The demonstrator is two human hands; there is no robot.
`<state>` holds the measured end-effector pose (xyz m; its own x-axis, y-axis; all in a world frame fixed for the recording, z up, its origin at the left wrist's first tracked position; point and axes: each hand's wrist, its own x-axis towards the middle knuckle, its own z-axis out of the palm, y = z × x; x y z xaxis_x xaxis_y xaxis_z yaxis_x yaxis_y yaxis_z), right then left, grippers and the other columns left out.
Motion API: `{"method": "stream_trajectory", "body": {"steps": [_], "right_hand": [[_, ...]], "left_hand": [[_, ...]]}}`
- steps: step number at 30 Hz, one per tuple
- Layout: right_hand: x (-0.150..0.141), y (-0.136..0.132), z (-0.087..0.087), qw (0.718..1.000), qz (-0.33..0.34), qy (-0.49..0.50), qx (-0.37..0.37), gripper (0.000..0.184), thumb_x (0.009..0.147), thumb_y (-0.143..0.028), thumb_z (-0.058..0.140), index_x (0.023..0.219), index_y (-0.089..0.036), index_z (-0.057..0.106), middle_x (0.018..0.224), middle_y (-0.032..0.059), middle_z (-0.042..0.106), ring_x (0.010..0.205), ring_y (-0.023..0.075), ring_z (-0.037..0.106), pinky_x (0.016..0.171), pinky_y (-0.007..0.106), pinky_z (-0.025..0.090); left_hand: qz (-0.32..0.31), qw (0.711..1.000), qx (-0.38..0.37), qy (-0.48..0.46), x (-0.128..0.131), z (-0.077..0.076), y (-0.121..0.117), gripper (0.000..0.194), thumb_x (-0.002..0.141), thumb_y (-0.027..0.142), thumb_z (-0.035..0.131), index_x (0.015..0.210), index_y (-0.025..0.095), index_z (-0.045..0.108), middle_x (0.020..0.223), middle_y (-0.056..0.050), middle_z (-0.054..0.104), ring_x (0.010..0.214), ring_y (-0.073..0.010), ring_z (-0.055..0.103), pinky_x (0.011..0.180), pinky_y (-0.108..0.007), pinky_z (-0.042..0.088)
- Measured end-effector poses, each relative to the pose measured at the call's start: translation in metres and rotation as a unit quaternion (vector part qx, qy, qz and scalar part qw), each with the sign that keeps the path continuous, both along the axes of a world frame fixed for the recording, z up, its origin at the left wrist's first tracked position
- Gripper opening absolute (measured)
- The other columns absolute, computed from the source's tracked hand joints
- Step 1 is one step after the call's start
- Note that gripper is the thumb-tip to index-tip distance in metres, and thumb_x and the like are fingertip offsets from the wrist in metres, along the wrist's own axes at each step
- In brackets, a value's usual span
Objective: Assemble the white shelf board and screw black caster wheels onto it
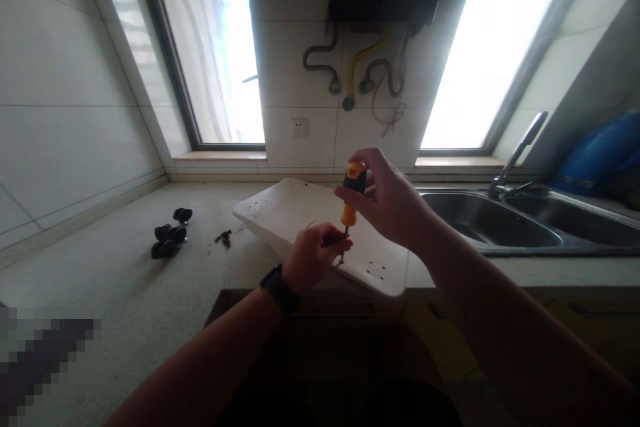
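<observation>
A white board (290, 210) with small drilled holes lies flat on the countertop (125, 280), its near corner jutting over the counter's front edge. My right hand (393, 203) is closed round the orange and black handle of a screwdriver (351, 193), held upright with the tip down on the board. My left hand (313, 257), with a dark watch on the wrist, pinches at the screwdriver's tip, where a small screw seems to sit; the fingers hide most of it.
Black caster wheels (170, 237) and a few loose screws (223, 237) lie on the counter to the left. A double steel sink (500, 227) with a tap (517, 153) is on the right. A blue bag (600, 153) sits behind it. Windows and pipes are on the far wall.
</observation>
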<state>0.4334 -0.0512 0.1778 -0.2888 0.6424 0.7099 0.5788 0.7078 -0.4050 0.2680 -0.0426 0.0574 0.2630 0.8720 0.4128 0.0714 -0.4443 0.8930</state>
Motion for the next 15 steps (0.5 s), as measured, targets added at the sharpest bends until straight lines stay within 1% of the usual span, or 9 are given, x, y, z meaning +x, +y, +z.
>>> {"method": "stream_trajectory", "body": {"steps": [2,3,4,5,6,8,11,13,15], "right_hand": [[0.0038,0.0026,-0.0003,0.99,0.123,0.017,-0.07,0.054,0.093,-0.03,0.06,0.142,-0.03,0.038,0.144,0.0113,0.051,0.109,0.022,0.064,0.087,0.04,0.056],[0.0055,0.0041,-0.0001,0.977,0.181,0.03,-0.104,0.057,0.093,-0.025,0.056,0.146,-0.032,0.035,0.151,0.0107,0.045,0.117,0.0216,0.062,0.093,0.04,0.055],[0.0068,0.0053,0.0004,0.964,0.223,0.045,-0.134,0.057,0.093,-0.022,0.055,0.146,-0.032,0.036,0.153,0.01,0.043,0.122,0.0214,0.061,0.097,0.04,0.054],[0.0077,0.0064,0.0011,0.955,0.245,0.061,-0.159,0.055,0.092,-0.021,0.056,0.143,-0.031,0.04,0.151,0.0095,0.046,0.123,0.0213,0.061,0.099,0.04,0.054],[0.0082,0.0072,0.0019,0.951,0.243,0.077,-0.173,0.052,0.09,-0.021,0.059,0.139,-0.029,0.045,0.144,0.0094,0.052,0.119,0.0215,0.063,0.098,0.04,0.054],[0.0083,0.0084,0.003,0.963,0.186,0.098,-0.169,0.051,0.084,-0.025,0.07,0.132,-0.026,0.053,0.124,0.0077,0.063,0.103,0.0219,0.068,0.089,0.04,0.058],[0.0072,0.0097,0.0024,0.989,0.069,0.082,-0.104,0.056,0.075,-0.034,0.083,0.125,-0.025,0.06,0.099,0.0035,0.067,0.079,0.0194,0.066,0.071,0.037,0.057],[0.0056,0.0098,0.0009,0.998,0.013,0.057,-0.027,0.055,0.071,-0.039,0.087,0.118,-0.024,0.063,0.096,0.0029,0.066,0.075,0.0178,0.062,0.069,0.036,0.055],[0.0029,0.0086,-0.0004,0.997,-0.036,0.03,0.069,0.049,0.069,-0.039,0.089,0.108,-0.022,0.064,0.097,0.0034,0.066,0.078,0.018,0.06,0.072,0.036,0.053]], "left_hand": [[-0.006,1.0,0.0,0.0,-0.0003,-0.0006,0.0015,0.019,0.087,0.033,0.075,0.086,0.015,0.069,0.083,-0.006,0.074,0.075,-0.0165,0.065,0.068,-0.026,0.048],[-0.01,1.0,-0.001,0.002,-0.0005,-0.0007,0.0021,0.019,0.087,0.033,0.075,0.087,0.015,0.069,0.084,-0.006,0.074,0.078,-0.0174,0.066,0.07,-0.027,0.049],[-0.013,1.0,-0.002,0.004,-0.0008,-0.0007,0.0026,0.019,0.087,0.033,0.074,0.088,0.015,0.069,0.086,-0.007,0.075,0.079,-0.0182,0.067,0.071,-0.027,0.05],[-0.015,1.0,-0.003,0.006,-0.0011,-0.0005,0.0029,0.019,0.087,0.033,0.074,0.089,0.015,0.07,0.087,-0.007,0.075,0.081,-0.0188,0.068,0.072,-0.028,0.05],[-0.016,1.0,-0.003,0.009,-0.0012,-0.0002,0.0029,0.019,0.088,0.033,0.074,0.091,0.015,0.07,0.087,-0.007,0.075,0.081,-0.0192,0.068,0.073,-0.028,0.051],[-0.015,1.0,-0.001,0.014,-0.0012,0.0005,0.0022,0.019,0.089,0.033,0.072,0.094,0.015,0.071,0.089,-0.008,0.075,0.083,-0.0196,0.069,0.075,-0.029,0.052],[-0.021,1.0,0.004,0.018,0.0,0.0016,0.0002,0.02,0.091,0.033,0.07,0.099,0.015,0.072,0.092,-0.008,0.076,0.085,-0.0198,0.07,0.077,-0.03,0.052],[-0.026,1.0,0.007,0.013,0.0012,0.0021,-0.0013,0.02,0.091,0.032,0.07,0.101,0.015,0.072,0.094,-0.009,0.076,0.085,-0.0195,0.069,0.077,-0.03,0.052],[-0.019,1.0,0.003,0.013,0.0023,0.0022,-0.0026,0.023,0.089,0.034,0.072,0.101,0.015,0.071,0.093,-0.009,0.075,0.083,-0.0194,0.069,0.075,-0.03,0.053]]}}
